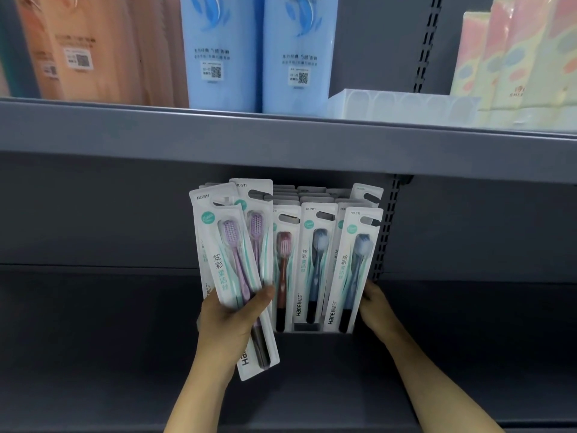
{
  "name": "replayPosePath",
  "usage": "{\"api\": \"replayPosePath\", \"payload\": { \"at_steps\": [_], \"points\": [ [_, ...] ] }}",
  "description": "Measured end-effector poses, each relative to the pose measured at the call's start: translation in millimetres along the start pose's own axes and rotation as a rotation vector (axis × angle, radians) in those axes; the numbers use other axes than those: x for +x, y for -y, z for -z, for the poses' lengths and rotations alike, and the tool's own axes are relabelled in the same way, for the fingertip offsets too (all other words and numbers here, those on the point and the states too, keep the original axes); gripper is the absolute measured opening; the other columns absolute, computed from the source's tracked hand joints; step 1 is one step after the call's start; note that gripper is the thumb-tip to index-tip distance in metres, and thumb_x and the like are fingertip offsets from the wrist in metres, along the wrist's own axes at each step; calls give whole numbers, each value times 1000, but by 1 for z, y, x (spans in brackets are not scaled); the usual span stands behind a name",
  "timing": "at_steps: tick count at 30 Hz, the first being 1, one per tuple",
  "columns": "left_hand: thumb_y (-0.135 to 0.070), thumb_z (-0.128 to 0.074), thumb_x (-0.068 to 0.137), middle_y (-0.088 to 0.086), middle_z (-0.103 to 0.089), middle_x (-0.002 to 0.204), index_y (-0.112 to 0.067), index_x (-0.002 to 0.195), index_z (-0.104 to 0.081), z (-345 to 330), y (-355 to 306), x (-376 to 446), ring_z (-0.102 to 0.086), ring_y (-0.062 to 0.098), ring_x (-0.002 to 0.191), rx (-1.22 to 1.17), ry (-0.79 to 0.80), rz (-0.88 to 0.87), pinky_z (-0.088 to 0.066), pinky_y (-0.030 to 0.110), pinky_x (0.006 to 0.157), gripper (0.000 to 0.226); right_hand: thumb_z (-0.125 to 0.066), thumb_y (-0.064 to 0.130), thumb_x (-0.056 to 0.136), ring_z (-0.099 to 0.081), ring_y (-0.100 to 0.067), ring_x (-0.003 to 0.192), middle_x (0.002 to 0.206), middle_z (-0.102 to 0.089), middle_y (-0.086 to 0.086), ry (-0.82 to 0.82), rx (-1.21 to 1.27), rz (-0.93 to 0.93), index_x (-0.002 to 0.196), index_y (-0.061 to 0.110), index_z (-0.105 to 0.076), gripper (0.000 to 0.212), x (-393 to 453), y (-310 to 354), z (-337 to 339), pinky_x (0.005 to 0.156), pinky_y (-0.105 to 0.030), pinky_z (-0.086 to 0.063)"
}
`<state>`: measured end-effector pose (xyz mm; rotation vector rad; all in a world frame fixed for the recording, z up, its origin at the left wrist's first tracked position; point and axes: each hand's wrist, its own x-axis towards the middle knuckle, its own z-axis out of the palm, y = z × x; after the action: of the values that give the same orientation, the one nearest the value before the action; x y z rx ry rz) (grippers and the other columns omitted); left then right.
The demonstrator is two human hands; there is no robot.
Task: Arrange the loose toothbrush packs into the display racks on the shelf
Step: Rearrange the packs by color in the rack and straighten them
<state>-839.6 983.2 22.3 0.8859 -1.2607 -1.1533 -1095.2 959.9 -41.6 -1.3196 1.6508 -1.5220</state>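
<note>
A display rack (307, 328) stands on the dark lower shelf, filled with several white toothbrush packs in rows. My left hand (231, 323) grips a purple toothbrush pack (229, 270), tilted left in front of the rack's left side. Behind it a second purple pack (256, 226) leans in the rack. A red-brown pack (282, 260) and a blue pack (315, 264) stand in the middle. My right hand (376, 310) rests against the right side of the rack, beside another blue pack (354, 270); its fingers are partly hidden behind the packs.
The grey upper shelf edge (281, 139) runs just above the packs. On it stand blue refill pouches (259, 51), peach-coloured packs (87, 48), a white plastic tray (399, 107) and pastel boxes (518, 57). A slotted upright (387, 226) stands behind the rack's right side.
</note>
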Motion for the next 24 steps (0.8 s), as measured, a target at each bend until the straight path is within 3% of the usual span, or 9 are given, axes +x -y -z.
{"api": "replayPosePath", "payload": {
  "at_steps": [3,7,12,18,24],
  "points": [
    [-30,-82,63,-10,-75,94,-39,90,-74,1,0,1,-70,9,94,-4,8,-3,-53,41,90,30,-50,-3,92,-61,-6,96,103,-65,6,-12,-31,21,117,16,-61,33,0,-1,-2,77,-12,-48],
    [-6,-75,77,-9,-75,92,-28,95,-71,4,-1,1,-70,8,90,-35,12,-16,-53,35,86,29,-51,-3,92,-59,-11,100,105,-63,4,-13,-41,15,121,14,-59,35,0,0,-4,82,-19,-45],
    [-5,-73,78,-9,-75,93,-25,99,-70,6,-1,0,-70,9,91,-54,8,-23,-53,33,85,30,-52,-3,91,-58,-2,89,95,-60,15,10,-62,12,114,22,-58,34,-1,6,-2,66,-6,-47],
    [-12,-81,75,-8,-75,97,-27,103,-70,4,4,1,-70,11,94,-36,17,0,-53,40,89,34,-52,-1,91,-55,9,91,97,-58,24,17,-62,31,112,28,-57,36,-6,6,0,72,-6,-45],
    [-8,-76,76,-8,-75,94,-25,101,-70,5,4,-1,-70,10,91,-34,10,-11,-53,37,87,31,-52,-1,91,-55,6,89,97,-58,20,8,-92,35,114,25,-57,36,-6,5,1,74,-7,-44]
  ]
}}
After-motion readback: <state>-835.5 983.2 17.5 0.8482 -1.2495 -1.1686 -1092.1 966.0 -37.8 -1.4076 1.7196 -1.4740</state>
